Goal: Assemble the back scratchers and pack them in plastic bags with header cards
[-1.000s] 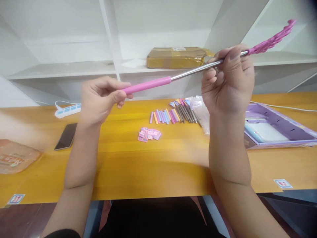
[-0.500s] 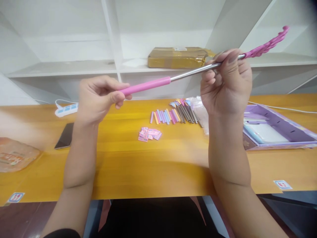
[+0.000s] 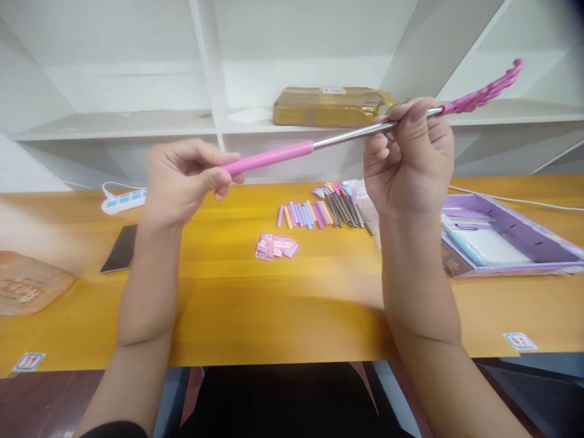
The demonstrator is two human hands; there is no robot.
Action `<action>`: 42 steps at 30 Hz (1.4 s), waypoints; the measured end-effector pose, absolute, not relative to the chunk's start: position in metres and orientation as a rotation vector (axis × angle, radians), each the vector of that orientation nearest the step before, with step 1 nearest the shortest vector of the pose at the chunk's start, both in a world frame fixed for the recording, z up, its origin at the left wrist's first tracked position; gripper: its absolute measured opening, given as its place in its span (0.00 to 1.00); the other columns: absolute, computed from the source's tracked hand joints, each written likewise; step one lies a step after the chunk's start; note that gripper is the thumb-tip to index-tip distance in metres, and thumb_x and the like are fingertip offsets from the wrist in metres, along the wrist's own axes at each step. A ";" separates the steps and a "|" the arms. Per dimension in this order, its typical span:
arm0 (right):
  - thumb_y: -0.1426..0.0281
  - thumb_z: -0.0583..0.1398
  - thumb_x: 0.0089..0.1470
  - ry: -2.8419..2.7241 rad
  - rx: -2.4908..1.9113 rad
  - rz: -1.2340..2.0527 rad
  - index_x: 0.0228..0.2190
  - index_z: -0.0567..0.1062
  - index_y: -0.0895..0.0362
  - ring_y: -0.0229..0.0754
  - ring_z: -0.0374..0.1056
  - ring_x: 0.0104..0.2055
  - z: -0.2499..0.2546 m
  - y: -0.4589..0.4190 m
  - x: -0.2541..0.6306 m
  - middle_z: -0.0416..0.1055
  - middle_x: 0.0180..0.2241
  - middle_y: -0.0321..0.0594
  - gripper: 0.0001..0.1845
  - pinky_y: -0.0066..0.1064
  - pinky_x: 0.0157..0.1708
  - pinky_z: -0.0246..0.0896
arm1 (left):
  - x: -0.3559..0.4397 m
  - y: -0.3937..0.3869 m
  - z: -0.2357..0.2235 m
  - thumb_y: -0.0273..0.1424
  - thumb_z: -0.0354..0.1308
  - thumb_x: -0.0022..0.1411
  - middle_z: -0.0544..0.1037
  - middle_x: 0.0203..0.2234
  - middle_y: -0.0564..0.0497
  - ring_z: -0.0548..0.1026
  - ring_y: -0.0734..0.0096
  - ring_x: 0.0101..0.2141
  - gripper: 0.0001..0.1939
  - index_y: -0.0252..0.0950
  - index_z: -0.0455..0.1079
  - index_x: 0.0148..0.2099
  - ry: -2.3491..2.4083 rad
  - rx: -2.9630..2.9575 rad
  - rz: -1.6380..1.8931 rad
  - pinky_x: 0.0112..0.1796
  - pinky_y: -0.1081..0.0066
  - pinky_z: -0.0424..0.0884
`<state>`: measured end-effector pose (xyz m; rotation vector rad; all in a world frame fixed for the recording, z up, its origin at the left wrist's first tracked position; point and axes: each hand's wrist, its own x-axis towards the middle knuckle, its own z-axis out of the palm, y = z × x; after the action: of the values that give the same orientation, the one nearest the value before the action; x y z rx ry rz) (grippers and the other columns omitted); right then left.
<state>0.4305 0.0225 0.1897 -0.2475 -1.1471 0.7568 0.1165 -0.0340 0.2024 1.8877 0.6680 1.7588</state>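
Both my hands hold a telescopic back scratcher (image 3: pixel 319 145) up above the yellow table (image 3: pixel 283 304). My left hand (image 3: pixel 182 179) pinches the pink grip end. My right hand (image 3: pixel 408 161) is closed round the silver metal rod near the pink claw head (image 3: pixel 483 94), which points up to the right. On the table behind them lies a row of several more such scratchers, collapsed, with pastel grips (image 3: pixel 323 212). A small pile of pink printed packets (image 3: pixel 275 247) lies in front of that row.
A purple open box (image 3: pixel 506 237) sits at the right, clear plastic bags (image 3: pixel 367 201) beside the row. A phone (image 3: pixel 121 248), a white power strip (image 3: pixel 123 201) and a brown bag (image 3: pixel 27 286) are at the left. A wrapped parcel (image 3: pixel 328 106) lies on the white shelf.
My right hand has slid a little to the left along the rod and the claw end has dropped slightly, so the scratcher looks a bit shorter. The left hand has stayed put.
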 end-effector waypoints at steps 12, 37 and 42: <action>0.38 0.76 0.60 -1.245 -0.312 0.749 0.37 0.80 0.45 0.37 0.79 0.32 0.181 0.015 0.418 0.72 0.34 0.33 0.26 0.28 0.27 0.79 | 0.114 -0.030 0.200 0.56 0.91 0.46 0.84 0.22 0.52 0.84 0.63 0.22 0.21 0.51 0.91 0.34 0.597 1.903 1.741 0.16 0.68 0.71; 0.42 0.82 0.51 -1.176 -0.371 0.795 0.40 0.78 0.45 0.43 0.80 0.40 0.190 0.025 0.435 0.81 0.41 0.37 0.30 0.36 0.37 0.85 | 0.100 -0.039 0.208 0.45 0.86 0.65 0.87 0.29 0.54 0.83 0.75 0.26 0.14 0.45 0.89 0.43 0.702 2.069 1.857 0.25 0.66 0.80; 0.48 0.85 0.47 -1.230 -0.402 0.832 0.37 0.75 0.44 0.44 0.78 0.41 0.192 0.030 0.448 0.83 0.40 0.35 0.31 0.40 0.40 0.83 | 0.093 -0.043 0.215 0.59 0.79 0.66 0.84 0.28 0.60 0.82 0.82 0.28 0.26 0.42 0.83 0.42 0.902 2.120 1.910 0.27 0.68 0.76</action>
<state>0.4478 0.0297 0.1925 -0.4022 -1.2301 0.8323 0.0929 -0.0428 0.2154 2.1200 0.9025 1.9103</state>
